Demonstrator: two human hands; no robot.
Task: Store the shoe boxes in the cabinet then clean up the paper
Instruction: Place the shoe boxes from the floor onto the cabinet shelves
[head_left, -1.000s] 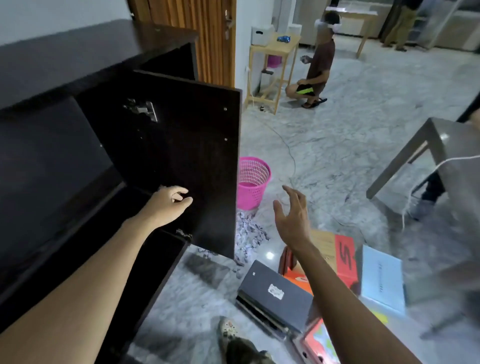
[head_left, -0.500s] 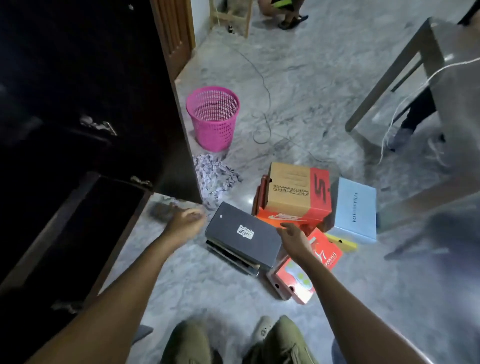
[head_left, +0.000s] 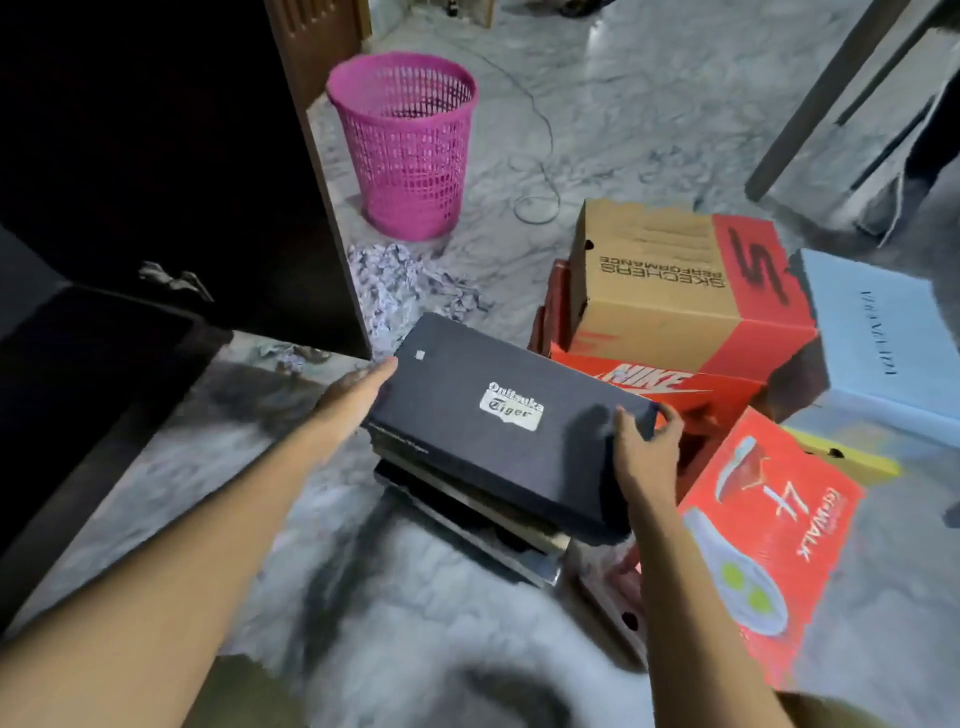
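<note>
A black Onitsuka Tiger shoe box (head_left: 483, 384) lies on top of another dark box on the marble floor. My left hand (head_left: 358, 389) touches its left end with straight fingers. My right hand (head_left: 644, 447) grips its right end, fingers curled over the edge. Behind stand a brown and red Skechers box (head_left: 670, 280) on an orange Nike box (head_left: 665, 384), a pale blue box (head_left: 872, 338) and a red box (head_left: 763, 540) at the right. The dark cabinet (head_left: 130, 332) stands open at the left. Crumpled paper (head_left: 400, 286) lies by its door.
A pink mesh waste basket (head_left: 405, 140) stands behind the paper. A thin cable (head_left: 540, 171) loops across the floor beyond it. A grey table's leg (head_left: 831, 98) slants down at the upper right. My knees show at the bottom edge.
My view dropped from the cabinet door to the floor. Both hands left the door area and came down onto the ends of the black box.
</note>
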